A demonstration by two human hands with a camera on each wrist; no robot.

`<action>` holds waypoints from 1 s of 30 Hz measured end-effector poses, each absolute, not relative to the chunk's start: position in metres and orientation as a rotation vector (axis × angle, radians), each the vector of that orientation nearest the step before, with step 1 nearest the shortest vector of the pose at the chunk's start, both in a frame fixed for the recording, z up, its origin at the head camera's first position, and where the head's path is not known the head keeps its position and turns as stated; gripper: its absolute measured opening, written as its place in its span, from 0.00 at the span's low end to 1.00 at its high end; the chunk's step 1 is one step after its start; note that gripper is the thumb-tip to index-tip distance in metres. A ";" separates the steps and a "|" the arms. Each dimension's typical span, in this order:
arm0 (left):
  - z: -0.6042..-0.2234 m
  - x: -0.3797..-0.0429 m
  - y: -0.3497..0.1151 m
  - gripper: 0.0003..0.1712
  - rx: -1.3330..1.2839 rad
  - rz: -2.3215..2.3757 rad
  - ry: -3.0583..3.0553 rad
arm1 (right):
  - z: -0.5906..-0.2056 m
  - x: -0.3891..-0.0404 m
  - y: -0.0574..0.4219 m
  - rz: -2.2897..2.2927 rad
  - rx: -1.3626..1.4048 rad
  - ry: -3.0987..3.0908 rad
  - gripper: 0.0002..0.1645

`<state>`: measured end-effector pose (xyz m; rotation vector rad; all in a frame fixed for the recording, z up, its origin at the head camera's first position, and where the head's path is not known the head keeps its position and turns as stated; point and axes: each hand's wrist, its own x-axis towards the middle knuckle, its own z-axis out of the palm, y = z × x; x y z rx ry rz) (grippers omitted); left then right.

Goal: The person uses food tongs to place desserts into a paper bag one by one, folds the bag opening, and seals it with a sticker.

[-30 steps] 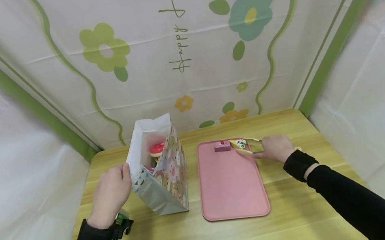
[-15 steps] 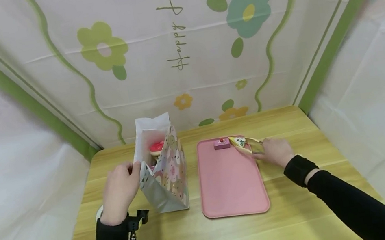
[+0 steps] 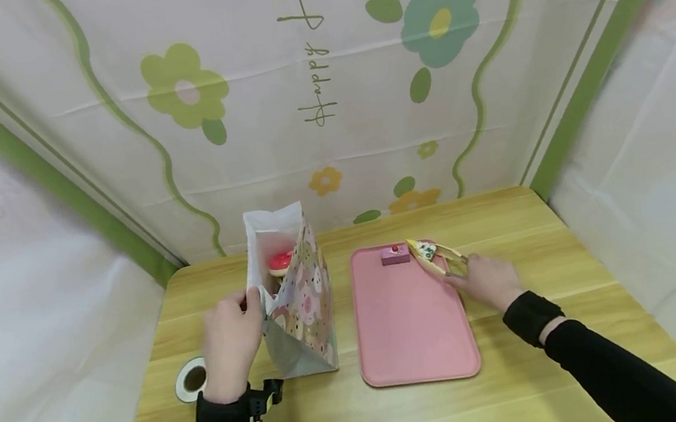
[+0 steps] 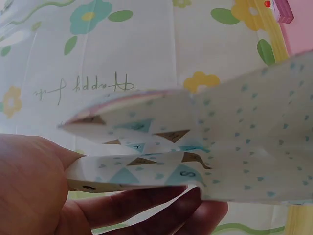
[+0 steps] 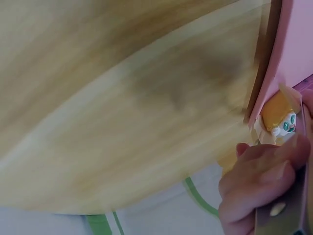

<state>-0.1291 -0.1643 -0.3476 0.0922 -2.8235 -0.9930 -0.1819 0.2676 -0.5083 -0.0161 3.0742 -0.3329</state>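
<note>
My left hand (image 3: 231, 341) pinches the near left edge of the open paper bag (image 3: 309, 309), thumb on one side, fingers on the other. In the left wrist view the bag's side panel (image 4: 254, 142) is folded inward. Inside the bag a red-topped toy (image 3: 280, 262) shows; its lower part is hidden. My right hand (image 3: 489, 281) grips a pair of tongs (image 3: 436, 270). Between the tongs' arms, at the tray's far right corner, lies a toy cake slice (image 3: 426, 250) with white and green on top. Left of it sits a purple toy cake (image 3: 395, 255) with a red dot.
The pink tray (image 3: 418, 344) lies on the wooden table (image 3: 544, 384), right of the bag. A white roll of tape (image 3: 192, 380) lies beside my left wrist. A flowered cloth (image 3: 263, 142) hangs behind the table, with white cloth on both sides.
My left hand has moved right, bringing the bag's near left edge inward. The tape roll has come out from behind my left arm. The tongs have turned slightly around the cake slice.
</note>
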 end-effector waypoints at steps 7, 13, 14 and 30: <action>-0.348 -0.134 -0.157 0.21 0.091 -1.029 -2.829 | -0.519 -0.179 0.272 -0.442 0.049 3.060 0.38; -0.349 -0.133 -0.156 0.20 0.103 -1.038 -2.825 | -0.523 -0.176 0.276 -0.518 0.083 3.040 0.40; -0.349 -0.133 -0.156 0.20 0.105 -1.039 -2.822 | -0.523 -0.175 0.276 -0.527 0.091 3.044 0.40; -0.356 -0.135 -0.152 0.25 0.139 -1.054 -2.831 | -0.507 -0.128 0.245 -0.771 0.299 3.018 0.49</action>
